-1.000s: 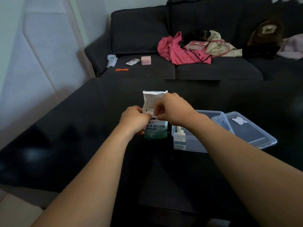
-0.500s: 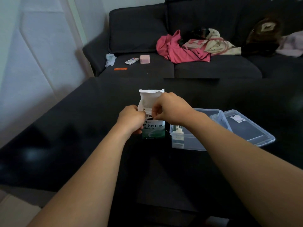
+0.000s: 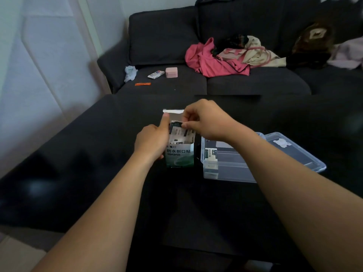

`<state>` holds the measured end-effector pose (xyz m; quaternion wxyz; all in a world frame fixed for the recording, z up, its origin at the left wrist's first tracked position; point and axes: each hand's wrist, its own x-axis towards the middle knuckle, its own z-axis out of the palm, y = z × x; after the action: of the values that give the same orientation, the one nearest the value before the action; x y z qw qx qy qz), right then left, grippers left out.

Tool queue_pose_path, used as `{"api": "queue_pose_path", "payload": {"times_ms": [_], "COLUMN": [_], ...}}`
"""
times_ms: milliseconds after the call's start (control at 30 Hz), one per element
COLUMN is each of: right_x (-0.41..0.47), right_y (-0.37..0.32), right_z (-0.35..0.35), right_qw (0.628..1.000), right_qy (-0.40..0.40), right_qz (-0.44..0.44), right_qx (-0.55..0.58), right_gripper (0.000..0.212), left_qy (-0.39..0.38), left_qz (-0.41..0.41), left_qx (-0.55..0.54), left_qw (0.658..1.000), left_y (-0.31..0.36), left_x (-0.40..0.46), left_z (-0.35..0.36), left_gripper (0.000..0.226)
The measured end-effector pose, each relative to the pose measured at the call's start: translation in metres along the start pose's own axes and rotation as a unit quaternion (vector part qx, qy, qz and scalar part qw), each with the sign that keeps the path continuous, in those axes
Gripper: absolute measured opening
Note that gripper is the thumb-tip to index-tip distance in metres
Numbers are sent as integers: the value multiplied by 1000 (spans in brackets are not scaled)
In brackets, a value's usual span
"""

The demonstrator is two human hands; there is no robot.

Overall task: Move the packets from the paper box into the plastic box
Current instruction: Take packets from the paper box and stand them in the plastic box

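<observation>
A packet (image 3: pixel 181 132) is pinched at its top by the fingers (image 3: pixel 189 125) of the right hand (image 3: pixel 208 120), half out of the paper box (image 3: pixel 179 156). The box is gripped by the left hand (image 3: pixel 152 140), forefinger raised against the flap. One packet (image 3: pixel 210 155) is seen in the plastic box (image 3: pixel 231 169), just right, mid-tabletop (image 3: pixel 78 163); its lid (image 3: pixel 294 152) lies beside. Beyond, one sofa (image 3: pixel 255 83) is strewn with clothes (image 3: pixel 214 59).

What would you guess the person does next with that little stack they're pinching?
Probably lift it clear. The right hand pinches packets already poking out of the paper box, which the left hand steadies. The open plastic box sits just right, one packet already inside.
</observation>
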<state>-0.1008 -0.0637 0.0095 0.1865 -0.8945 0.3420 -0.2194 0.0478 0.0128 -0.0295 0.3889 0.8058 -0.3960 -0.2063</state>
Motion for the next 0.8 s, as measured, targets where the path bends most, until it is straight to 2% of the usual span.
{"api": "queue_pose_path", "payload": {"times_ms": [67, 133, 200, 267, 333, 433, 500, 600, 800], "right_x": [-1, -3, -6, -9, -12, -18, -21, -22, -27], "right_y": [0, 2, 4, 7, 8, 12, 14, 17, 27], "right_z": [-7, -15, -24, -35, -46, -60, -62, -60, -58], "right_qw": [1000, 998, 993, 985, 976, 965, 961, 957, 931], "right_qy": [13, 19, 28, 27, 11, -31, -54, -63, -80], "right_qz": [3, 12, 20, 29, 38, 43, 45, 65, 129], "right_qx": [15, 63, 117, 165, 213, 257, 268, 277, 332], "right_gripper": [8, 8, 9, 9, 6, 12, 12, 10, 26], "left_qy": [64, 133, 196, 216, 182, 60, -44, -167, -165], "left_qz": [32, 74, 151, 241, 302, 331, 291, 192, 106], "left_qx": [21, -24, -72, -107, -139, -179, -232, -309, -358], "left_qw": [997, 988, 966, 940, 925, 924, 927, 916, 913], "left_y": [0, 3, 5, 8, 11, 19, 24, 29, 34], "left_x": [2, -2, -5, -9, -13, -22, -30, -41, -46], "left_z": [0, -1, -2, -2, 0, 2, 5, 13, 26], "left_gripper": [77, 59, 42, 36, 35, 24, 12, 15, 24]}}
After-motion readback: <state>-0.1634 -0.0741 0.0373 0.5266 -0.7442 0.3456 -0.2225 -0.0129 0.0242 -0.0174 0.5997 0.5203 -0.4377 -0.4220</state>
